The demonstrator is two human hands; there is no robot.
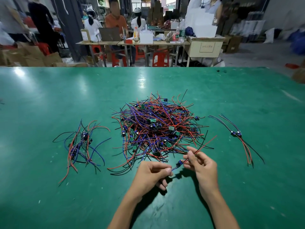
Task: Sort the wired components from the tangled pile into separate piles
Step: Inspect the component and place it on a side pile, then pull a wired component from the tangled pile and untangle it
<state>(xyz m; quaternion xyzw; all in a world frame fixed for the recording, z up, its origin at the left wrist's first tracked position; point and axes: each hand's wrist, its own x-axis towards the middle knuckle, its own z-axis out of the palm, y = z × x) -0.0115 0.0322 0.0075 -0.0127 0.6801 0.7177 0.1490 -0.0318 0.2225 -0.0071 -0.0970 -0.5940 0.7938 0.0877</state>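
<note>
pinched one wired component (179, 163) between left hand (152, 172) and right hand (200, 164), near tangled pile (156, 128) on green surface (49, 100).

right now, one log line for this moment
both hands hold one component | central pile tangled | sorted piles left, right

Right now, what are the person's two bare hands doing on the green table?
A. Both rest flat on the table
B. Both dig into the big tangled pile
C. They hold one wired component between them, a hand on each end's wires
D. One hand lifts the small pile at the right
C: the left hand pinches the blue wires and the right hand pinches the red and black wires of one small wired component, held in front of the big tangled pile.
</note>
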